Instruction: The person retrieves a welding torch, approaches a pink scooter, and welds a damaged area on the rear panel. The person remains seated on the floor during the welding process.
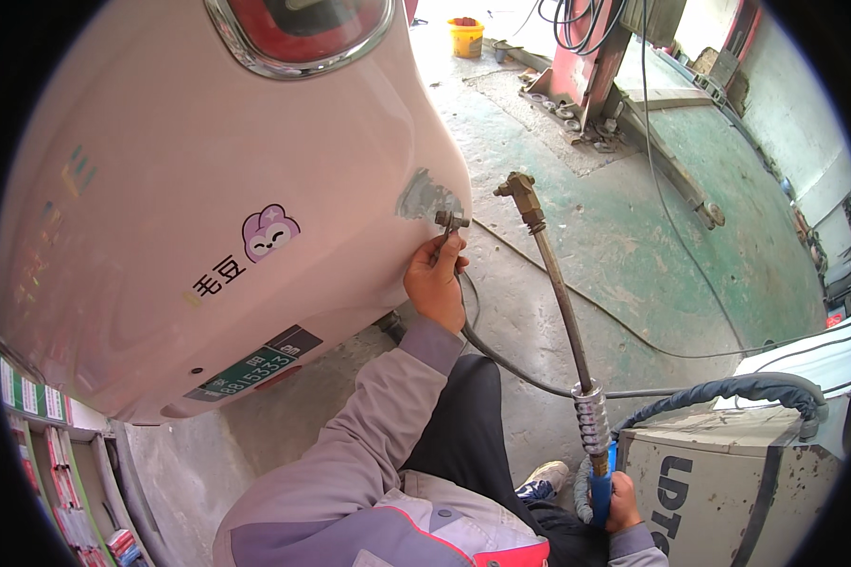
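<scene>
My left hand [436,288] is pinched round a small metal clamp [452,220] with a black cable [501,356] running from it. The clamp is at the corner of a pink car body [350,142], by a grey patch [427,195] where the paint is gone; whether it touches the metal I cannot tell. Down at the lower right, my right hand [623,503] is closed on the blue handle of a rod-shaped welding gun [565,307]. The gun stands nearly upright, with a ribbed metal sleeve above the handle and a brass-coloured head apart from the car.
A beige machine cabinet [700,454] with a thick wrapped hose [728,392] stands at my right. Cables cross the green-grey floor [633,236]. Further back are a red post [581,80], a metal floor arm [676,170] and a yellow bucket [465,40]. Shelving [71,482] is at the lower left.
</scene>
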Demonstrator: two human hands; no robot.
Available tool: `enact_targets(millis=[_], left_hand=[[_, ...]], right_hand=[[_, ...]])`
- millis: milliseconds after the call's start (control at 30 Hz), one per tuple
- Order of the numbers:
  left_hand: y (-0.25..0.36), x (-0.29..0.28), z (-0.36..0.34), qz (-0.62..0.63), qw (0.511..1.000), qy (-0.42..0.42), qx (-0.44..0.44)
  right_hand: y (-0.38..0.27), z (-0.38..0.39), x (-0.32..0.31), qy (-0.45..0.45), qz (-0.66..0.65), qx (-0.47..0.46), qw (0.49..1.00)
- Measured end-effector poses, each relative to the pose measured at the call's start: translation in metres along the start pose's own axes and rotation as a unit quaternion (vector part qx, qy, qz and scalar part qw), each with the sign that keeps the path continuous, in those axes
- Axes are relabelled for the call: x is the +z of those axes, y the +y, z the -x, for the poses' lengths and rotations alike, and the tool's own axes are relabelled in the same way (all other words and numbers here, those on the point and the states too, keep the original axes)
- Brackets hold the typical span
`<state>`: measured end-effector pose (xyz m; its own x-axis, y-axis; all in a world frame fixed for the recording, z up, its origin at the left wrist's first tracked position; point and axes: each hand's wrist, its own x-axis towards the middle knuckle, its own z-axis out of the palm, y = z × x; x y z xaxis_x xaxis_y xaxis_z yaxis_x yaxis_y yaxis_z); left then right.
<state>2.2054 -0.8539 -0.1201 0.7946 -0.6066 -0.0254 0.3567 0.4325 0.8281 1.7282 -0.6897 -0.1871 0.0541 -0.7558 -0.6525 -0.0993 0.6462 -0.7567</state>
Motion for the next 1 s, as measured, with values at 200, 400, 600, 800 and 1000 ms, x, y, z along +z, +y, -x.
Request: enact_targets(millis=[200, 400, 600, 800, 1000], left_hand=[[0.001, 0.000, 0.003, 0.011, 1.000, 0.010, -0.003], [0.006, 0.000, 0.001, 0.027, 1.000, 0.001, 0.001], [0.010, 0.000, 0.002, 0.028, 1.000, 0.010, 0.000], [0.008, -0.001, 0.001, 0.013, 1.000, -0.010, -0.012], [-0.002, 0.002, 0.003, -0.009, 0.998, 0.013, -0.055]], right_hand=[[-0.008, 0.008, 0.001, -0.048, 0.060, -0.041, 0.996], [-0.023, 0.013, 0.015, -0.015, -0.007, 0.031, 0.999], [-0.038, 0.017, 0.028, -0.017, 0.010, 0.022, 1.000], [-0.041, 0.013, 0.030, -0.023, 0.002, 0.035, 0.999], [-0.035, 0.007, 0.026, -0.012, -0.004, 0.058, 0.998]])
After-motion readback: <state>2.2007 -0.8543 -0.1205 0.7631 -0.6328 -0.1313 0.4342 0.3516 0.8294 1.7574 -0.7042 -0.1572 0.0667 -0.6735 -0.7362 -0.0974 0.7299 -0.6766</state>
